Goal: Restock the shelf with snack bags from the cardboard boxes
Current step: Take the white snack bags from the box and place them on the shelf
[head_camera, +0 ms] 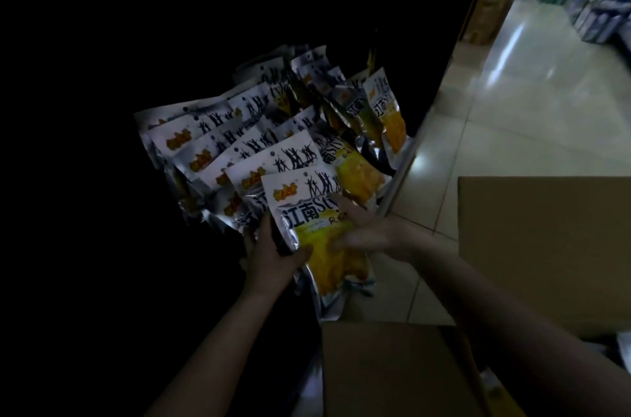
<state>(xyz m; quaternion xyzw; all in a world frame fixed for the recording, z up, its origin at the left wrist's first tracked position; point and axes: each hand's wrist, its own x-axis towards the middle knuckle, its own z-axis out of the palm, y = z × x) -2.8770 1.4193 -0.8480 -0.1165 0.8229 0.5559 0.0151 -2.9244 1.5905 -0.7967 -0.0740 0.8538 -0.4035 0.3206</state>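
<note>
At the dark shelf front, left hand (273,254) grips a snack bag (317,228) by its left edge, thumb curled over the front, fingers wrapped behind. Right hand (362,232) lies on the same bag's right side, fingers spread and only loosely bent, motion-blurred; whether it pinches the bag cannot be told. More bags seem stacked behind the held one. Rows of matching bags (259,143) stand overlapped on the shelf (397,174) just beyond. Cardboard box (392,368) sits below the hands, its flap (543,245) raised at right, tiled floor (512,92) beyond. Both forearms reach forward, right one crossing over the box.
</note>
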